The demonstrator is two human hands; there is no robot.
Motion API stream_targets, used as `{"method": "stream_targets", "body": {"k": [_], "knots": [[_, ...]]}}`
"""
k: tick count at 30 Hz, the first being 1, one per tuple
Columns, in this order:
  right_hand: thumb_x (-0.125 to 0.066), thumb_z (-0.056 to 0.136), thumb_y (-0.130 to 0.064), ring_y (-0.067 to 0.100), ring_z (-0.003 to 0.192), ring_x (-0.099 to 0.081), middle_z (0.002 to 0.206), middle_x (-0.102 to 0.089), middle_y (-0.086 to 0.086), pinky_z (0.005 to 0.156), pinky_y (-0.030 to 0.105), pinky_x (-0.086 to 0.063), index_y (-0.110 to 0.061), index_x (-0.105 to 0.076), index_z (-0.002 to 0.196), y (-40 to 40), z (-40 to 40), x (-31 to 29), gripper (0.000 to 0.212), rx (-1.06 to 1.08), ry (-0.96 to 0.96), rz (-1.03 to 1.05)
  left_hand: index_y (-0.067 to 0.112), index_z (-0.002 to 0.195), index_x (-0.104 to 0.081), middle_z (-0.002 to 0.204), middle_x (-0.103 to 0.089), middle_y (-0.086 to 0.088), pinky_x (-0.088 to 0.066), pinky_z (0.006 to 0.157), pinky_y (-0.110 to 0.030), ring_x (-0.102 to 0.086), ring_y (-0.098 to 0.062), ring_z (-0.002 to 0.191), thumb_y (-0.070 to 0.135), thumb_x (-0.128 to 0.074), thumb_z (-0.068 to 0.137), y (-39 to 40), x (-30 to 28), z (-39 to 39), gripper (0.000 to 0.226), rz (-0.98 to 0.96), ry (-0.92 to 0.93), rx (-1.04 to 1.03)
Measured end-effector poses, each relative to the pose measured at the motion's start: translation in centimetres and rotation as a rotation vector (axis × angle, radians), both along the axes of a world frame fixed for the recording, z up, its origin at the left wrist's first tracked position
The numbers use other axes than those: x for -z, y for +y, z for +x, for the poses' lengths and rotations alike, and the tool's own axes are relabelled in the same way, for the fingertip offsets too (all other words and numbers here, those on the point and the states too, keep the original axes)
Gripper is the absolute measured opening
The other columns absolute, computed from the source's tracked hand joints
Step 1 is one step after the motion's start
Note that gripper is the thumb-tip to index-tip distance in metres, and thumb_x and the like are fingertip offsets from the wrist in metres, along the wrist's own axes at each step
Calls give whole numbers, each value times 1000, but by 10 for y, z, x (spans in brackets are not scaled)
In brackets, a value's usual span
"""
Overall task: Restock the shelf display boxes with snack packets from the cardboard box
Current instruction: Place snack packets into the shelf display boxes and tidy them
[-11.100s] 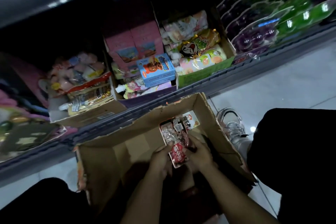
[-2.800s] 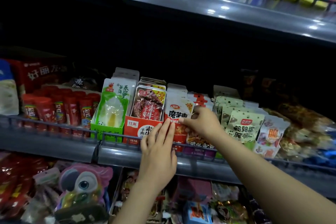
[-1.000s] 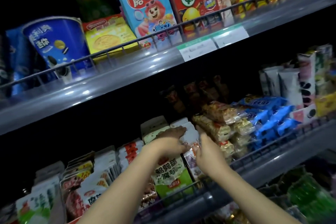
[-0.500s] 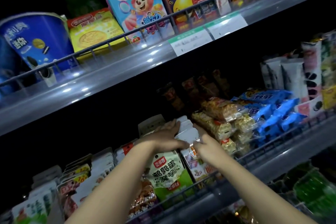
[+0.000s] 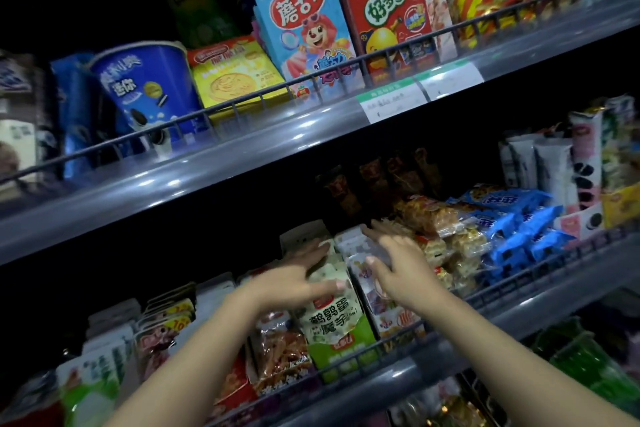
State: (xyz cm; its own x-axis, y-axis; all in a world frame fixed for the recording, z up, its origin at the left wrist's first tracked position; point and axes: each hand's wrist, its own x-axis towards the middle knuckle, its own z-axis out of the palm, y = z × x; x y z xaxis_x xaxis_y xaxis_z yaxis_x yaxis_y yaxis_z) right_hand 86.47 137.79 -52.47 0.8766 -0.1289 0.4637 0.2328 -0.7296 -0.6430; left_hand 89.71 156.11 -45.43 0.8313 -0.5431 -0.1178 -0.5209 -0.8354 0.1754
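The person seems to be at the end of a filling step: both hands are at the packets that stand in the display boxes on the middle shelf (image 5: 519, 308), and they hold nothing. The left hand (image 5: 294, 282) is open with the fingers spread, and it lies over the top of the green packets (image 5: 332, 319); because of blur it is not sure if the fingers really touch them. The right hand (image 5: 398, 267) is open too, its fingers straight and pointing up to the back of the row of white packets (image 5: 367, 274), just beside the green ones. It looks like the hands press or straighten the two rows, or let them go. The cardboard box is not in view, so it probably stands lower, under the edge of the picture. The next move, in my judgement, needs the person to go down to that box for more packets, and then to bring them to a display box which has free place. The packets stand close together behind the wire rail (image 5: 381, 343), so new ones must go in upright, from above.
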Motion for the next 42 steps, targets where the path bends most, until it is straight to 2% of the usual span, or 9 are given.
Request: {"method": "stream_targets", "body": {"k": [4, 8, 13, 16, 21, 27, 31, 35, 42], "knots": [[-44, 94, -47, 20, 135, -33, 142, -44, 0, 112, 33, -23, -22, -45, 135, 13, 4, -13, 49, -134, 24, -296, 32, 150, -7, 158, -6, 8, -18, 109, -18, -16, -11, 143, 52, -53, 89, 27, 18, -2, 79, 12, -21, -34], [-45, 95, -44, 14, 144, -14, 157, -18, -2, 118, 31, -5, -26, -16, 150, 35, 20, -22, 65, -255, 185, -624, 27, 150, -13, 157, -17, 3, -24, 110, -22, -23, -14, 141, 44, -52, 93, 26, 36, 3, 71, -133, -60, -82], [-55, 90, -41, 22, 135, -37, 150, -36, 2, 105, 27, -34, -25, -24, 148, 43, 31, -31, 67, -228, 319, -587, 28, 150, -7, 158, -12, -3, -27, 106, -23, -24, -20, 141, 33, -55, 93, 21, 41, 16, 75, -244, 39, -132], [-58, 85, -53, 22, 141, -24, 155, -23, 1, 111, 27, -26, -24, -21, 149, 37, 31, -29, 79, -199, 353, -536, 33, 149, 7, 159, 2, 1, -22, 111, -28, -13, -21, 144, 24, -63, 89, 22, 45, 13, 93, -503, 143, -204], [-48, 86, -61, 23, 144, -13, 156, -18, 7, 116, 32, -10, -19, -15, 150, 34, 31, -22, 83, -184, 347, -603, 40, 148, 7, 159, -6, -4, -39, 86, -23, -46, -19, 122, 9, -63, 85, 18, 56, 9, 99, -743, 219, -241], [-55, 84, -58, 22, 143, -21, 156, -22, 5, 113, 29, -20, -23, -17, 150, 32, 31, -21, 84, -211, 311, -539, 42, 148, -2, 159, 1, 1, -29, 108, -33, -15, -22, 144, 11, -65, 81, 11, 53, 11, 97, -753, 196, -211], [-56, 83, -59, 24, 145, -9, 159, -2, 8, 115, 32, -13, -23, -6, 151, 33, 31, -28, 92, -231, 374, -617, 38, 149, -2, 158, -12, 2, -28, 108, -33, -26, -21, 140, 38, -68, 82, 15, 61, 10, 94, -771, 156, -286], [-57, 86, -52, 23, 141, -23, 156, -21, 5, 111, 29, -26, -25, -10, 151, 31, 33, -34, 85, -255, 473, -577, 33, 150, -3, 159, 1, 3, -13, 118, -41, -8, -19, 146, 34, -63, 87, 9, 57, 14, 87, -754, 231, -254], [-58, 82, -59, 20, 134, -37, 153, -28, -2, 107, 27, -33, -39, -15, 148, 20, 47, -42, 81, -273, 565, -518, 32, 150, 2, 157, 15, 7, -10, 117, -33, 2, -16, 146, 59, -54, 84, 34, 39, 33, 91, -271, 65, -132]]}}
